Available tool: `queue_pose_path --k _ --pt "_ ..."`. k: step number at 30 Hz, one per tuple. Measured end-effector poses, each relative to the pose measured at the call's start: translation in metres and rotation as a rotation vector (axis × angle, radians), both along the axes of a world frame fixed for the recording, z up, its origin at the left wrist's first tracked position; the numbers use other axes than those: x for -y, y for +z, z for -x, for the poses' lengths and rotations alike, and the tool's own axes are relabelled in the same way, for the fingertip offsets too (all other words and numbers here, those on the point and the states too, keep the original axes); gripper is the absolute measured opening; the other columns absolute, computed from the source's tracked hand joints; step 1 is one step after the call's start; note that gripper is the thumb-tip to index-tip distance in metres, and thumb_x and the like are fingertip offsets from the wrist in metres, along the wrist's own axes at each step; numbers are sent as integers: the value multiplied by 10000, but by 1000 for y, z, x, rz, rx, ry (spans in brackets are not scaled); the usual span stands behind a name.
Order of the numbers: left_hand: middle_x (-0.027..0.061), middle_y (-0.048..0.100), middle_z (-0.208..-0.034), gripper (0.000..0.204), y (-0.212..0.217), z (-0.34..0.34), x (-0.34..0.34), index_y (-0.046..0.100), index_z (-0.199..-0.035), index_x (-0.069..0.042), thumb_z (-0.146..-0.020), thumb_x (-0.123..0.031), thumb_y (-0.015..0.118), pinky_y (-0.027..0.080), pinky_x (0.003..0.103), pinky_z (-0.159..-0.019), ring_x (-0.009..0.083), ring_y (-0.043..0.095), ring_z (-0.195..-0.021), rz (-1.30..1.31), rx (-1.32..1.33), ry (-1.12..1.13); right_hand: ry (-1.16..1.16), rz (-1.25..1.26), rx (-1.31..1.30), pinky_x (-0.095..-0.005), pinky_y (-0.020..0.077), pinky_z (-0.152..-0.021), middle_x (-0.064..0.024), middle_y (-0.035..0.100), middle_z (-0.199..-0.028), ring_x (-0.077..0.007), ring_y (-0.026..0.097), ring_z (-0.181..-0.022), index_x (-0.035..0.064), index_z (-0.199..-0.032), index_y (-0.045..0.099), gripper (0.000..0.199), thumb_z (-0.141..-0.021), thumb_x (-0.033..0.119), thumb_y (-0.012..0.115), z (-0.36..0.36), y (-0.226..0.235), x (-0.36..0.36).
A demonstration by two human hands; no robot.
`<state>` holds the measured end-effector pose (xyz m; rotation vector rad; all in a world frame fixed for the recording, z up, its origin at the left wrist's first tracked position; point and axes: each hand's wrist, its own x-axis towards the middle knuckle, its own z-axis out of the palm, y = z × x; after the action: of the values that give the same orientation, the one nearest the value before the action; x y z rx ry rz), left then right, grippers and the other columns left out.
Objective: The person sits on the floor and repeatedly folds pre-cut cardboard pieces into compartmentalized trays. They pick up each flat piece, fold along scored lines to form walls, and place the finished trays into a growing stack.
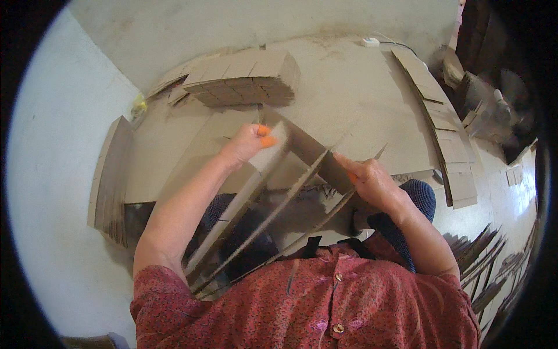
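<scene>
My left hand (249, 144), with orange covers on its fingertips, is closed on the upper end of a long cardboard strip (239, 200). Several such strips slant down from there towards my body, standing on edge and spaced apart. Across their far ends runs another cardboard strip (311, 148), meeting them at an angle. My right hand (372, 181) grips the near right part of this cross strip, its index finger stretched along it. Whether the strips' slots are fully seated cannot be made out, as the left part is blurred.
On the low cardboard-coloured work surface (349, 87) lies a thick stack of slotted cardboard pieces (244, 75). Another stack (110, 180) leans at the left wall. A row of overlapping pieces (439, 125) lines the right edge. A white power socket (370, 42) sits at the back; more cardboard bundles (485, 256) stand lower right.
</scene>
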<state>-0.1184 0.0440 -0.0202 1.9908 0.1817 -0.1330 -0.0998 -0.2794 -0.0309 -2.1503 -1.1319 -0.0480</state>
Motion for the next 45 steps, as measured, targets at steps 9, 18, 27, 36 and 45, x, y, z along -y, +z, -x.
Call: queue_pose_path --k 9,18,27,36,45 --pt "78 689 -881 357 7 -41 -23 669 -1036 1 -860 -310 689 489 308 -725 171 612 -743 -302 568 99 -345 185 -124 -431 480 -720 -283 606 -928 -402 620 -807 98 -1315 520 468 -856 29 464 -62 25 15" --pt "162 473 -1370 608 12 -128 -39 411 -1395 -92 -859 -211 673 387 394 -1021 319 467 -1221 -1151 510 171 -440 254 234 -482 518 -719 -208 661 -876 -381 645 -814 160 -1229 601 409 -844 61 506 -177 -19 52" --pt "71 700 -960 275 34 -158 -78 666 -1149 -76 -912 -182 574 454 285 -765 137 580 -821 -551 428 45 -406 -60 522 -447 485 -839 -177 610 -1051 -370 577 -981 56 -1184 569 372 -830 141 648 -144 5 53" --pt "142 705 -954 294 12 -148 -65 645 -1137 14 -865 -86 596 480 307 -804 201 646 -871 -671 524 70 -331 -629 78 -380 509 -633 -212 646 -838 -356 644 -711 18 -1075 640 214 -879 101 625 -2 -13 58" --pt "91 618 -1198 348 57 -144 -68 585 -1234 5 -928 -160 567 443 262 -889 166 558 -1101 -306 684 246 -382 -778 -358 -291 497 -640 -120 680 -772 -153 624 -670 -12 -1080 640 233 -920 153 598 60 -70 103"
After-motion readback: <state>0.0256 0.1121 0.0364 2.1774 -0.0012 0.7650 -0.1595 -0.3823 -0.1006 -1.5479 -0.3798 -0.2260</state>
